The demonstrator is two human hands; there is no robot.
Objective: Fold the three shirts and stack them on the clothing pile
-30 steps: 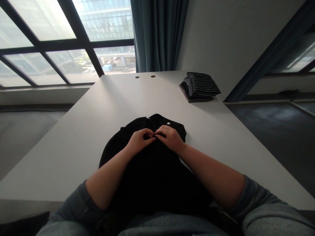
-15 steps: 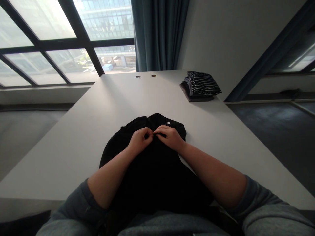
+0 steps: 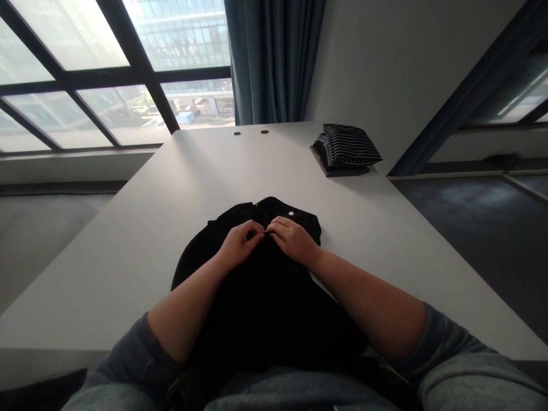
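A black collared shirt [image 3: 265, 302] lies over the white table and my lap, with a small white button or emblem [image 3: 291, 213] near its collar. My left hand [image 3: 240, 245] and my right hand [image 3: 293, 241] meet on its front just below the collar. Their fingertips pinch the dark cloth at the front opening. Whether they hold a button there is hidden by the fingers and the dark fabric.
At the far right of the white table [image 3: 128, 257] sits a folded stack of clothes with a black-and-white striped piece [image 3: 349, 145] on top. Two small round grommets [image 3: 250, 132] mark the far edge, beneath a window and a teal curtain [image 3: 274, 57].
Both hands stay pinched at the shirt front, with only small finger shifts. The view has tipped slightly, and nothing else has moved.
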